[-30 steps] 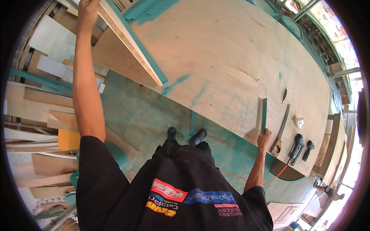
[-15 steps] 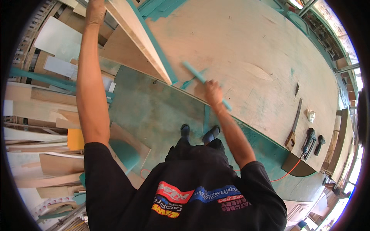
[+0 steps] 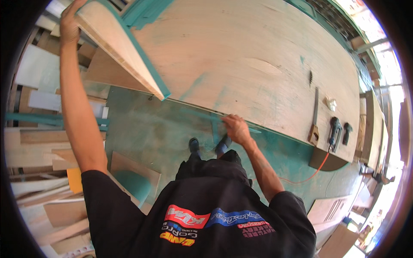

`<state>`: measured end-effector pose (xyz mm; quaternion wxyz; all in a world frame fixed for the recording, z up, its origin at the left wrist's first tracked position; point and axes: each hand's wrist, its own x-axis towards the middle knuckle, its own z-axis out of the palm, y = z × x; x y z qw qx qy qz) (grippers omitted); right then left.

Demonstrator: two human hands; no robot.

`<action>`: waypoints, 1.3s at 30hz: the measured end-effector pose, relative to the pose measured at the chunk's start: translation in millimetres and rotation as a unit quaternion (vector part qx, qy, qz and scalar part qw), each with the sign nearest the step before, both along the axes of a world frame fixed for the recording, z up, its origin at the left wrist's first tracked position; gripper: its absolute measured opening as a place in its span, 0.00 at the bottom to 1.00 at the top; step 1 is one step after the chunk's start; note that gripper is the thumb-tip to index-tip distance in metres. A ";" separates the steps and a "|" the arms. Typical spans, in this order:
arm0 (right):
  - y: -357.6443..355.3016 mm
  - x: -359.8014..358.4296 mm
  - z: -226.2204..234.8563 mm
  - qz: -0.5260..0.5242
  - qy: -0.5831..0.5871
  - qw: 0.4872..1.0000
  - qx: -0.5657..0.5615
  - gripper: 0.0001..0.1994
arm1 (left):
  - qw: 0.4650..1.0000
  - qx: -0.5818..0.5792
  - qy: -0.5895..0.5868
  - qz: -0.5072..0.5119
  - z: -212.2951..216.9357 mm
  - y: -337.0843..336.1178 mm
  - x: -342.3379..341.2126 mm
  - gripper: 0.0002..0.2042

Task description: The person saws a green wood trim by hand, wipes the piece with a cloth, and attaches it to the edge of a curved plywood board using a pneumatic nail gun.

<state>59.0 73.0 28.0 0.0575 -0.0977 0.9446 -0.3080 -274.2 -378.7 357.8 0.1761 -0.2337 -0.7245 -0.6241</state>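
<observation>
At the upper left, my left hand (image 3: 70, 23) grips the far end of a long wooden piece (image 3: 109, 36) with a pale side and a teal edge. Its tapered end rests at the table's near edge. My right hand (image 3: 236, 129) is just off that same edge, over the floor, its fingers curled closed around a thin teal strip (image 3: 254, 130). Motion smears the strip, so its full length is hard to make out. Faint teal smears mark the plywood tabletop (image 3: 206, 51) beside the wooden piece.
On the table's right lie a handsaw (image 3: 315, 118), a power tool (image 3: 334, 131) with an orange cord (image 3: 316, 174), a smaller dark tool (image 3: 347, 133), a drill bit (image 3: 310, 78) and a small clear packet (image 3: 330, 103). Stacked boards (image 3: 43, 137) fill the left. Teal pieces (image 3: 144, 13) lie at the back.
My right hand has drawn the teal strip off the tabletop, toward me and past the near edge. The left hand still grips the wooden piece. The whole view has shifted.
</observation>
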 end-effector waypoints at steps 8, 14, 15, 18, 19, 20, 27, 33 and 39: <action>177.3 -9.4 -19.2 -0.301 0.044 0.950 0.064 0.20 | 0.999 -0.041 0.024 0.025 25.6 -51.8 17.7 0.17; 284.5 -21.2 -16.1 -0.380 -0.026 0.920 0.092 0.22 | 0.992 -0.081 0.100 0.015 21.6 -17.2 56.6 0.13; 324.8 -8.4 -18.1 -0.383 -0.002 0.919 0.095 0.22 | 0.993 -0.064 0.099 0.003 6.5 -2.4 54.5 0.13; 277.5 -31.3 -19.4 -0.443 -0.011 0.874 0.198 0.24 | 0.991 -0.108 0.084 0.001 14.3 -9.9 84.8 0.18; 260.6 -33.8 -21.9 -0.465 0.027 0.848 0.254 0.25 | 0.992 -0.105 0.064 -0.015 12.8 -10.8 94.3 0.19; 243.7 -37.8 -22.0 -0.487 0.068 0.815 0.306 0.26 | 0.993 -0.102 0.047 -0.032 16.8 -6.0 105.7 0.20; 114.4 -76.8 -55.9 -0.255 0.046 0.961 -0.093 0.32 | 0.966 -0.235 -0.085 0.074 49.4 -24.6 139.9 0.19; -17.1 -139.3 -74.5 -0.238 -0.097 0.925 -0.280 0.24 | 0.880 -0.209 -0.335 0.263 73.1 -60.1 136.5 0.49; -179.7 -150.0 -82.2 -0.089 -0.334 0.843 -0.413 0.25 | 0.847 -0.200 -0.372 0.323 60.2 -114.9 185.5 0.47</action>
